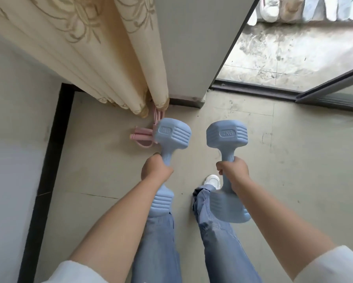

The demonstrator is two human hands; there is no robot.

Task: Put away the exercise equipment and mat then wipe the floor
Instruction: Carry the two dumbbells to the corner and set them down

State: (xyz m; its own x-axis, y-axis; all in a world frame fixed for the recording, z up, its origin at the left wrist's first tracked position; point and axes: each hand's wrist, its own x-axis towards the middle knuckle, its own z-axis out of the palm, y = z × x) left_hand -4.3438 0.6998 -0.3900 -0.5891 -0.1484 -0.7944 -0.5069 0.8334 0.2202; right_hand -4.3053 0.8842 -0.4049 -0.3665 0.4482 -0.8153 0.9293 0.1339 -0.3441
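Observation:
Each of my hands holds a light blue 2KG dumbbell by its handle, above the floor. My left hand (156, 168) grips the left dumbbell (171, 133), whose upper head hangs over a pink jump rope (141, 135). My right hand (233, 170) grips the right dumbbell (227, 134), held upright a little right of centre. The pink jump rope lies coiled on the floor beside the foot of the curtain, partly hidden behind the left dumbbell head. No mat is in view.
A cream curtain (102, 58) hangs down to the floor in the corner beside a white pillar (194, 48). A black baseboard (47, 160) runs along the left wall. At the right, a sliding door track (253, 90) opens onto a balcony with shoes (271, 7).

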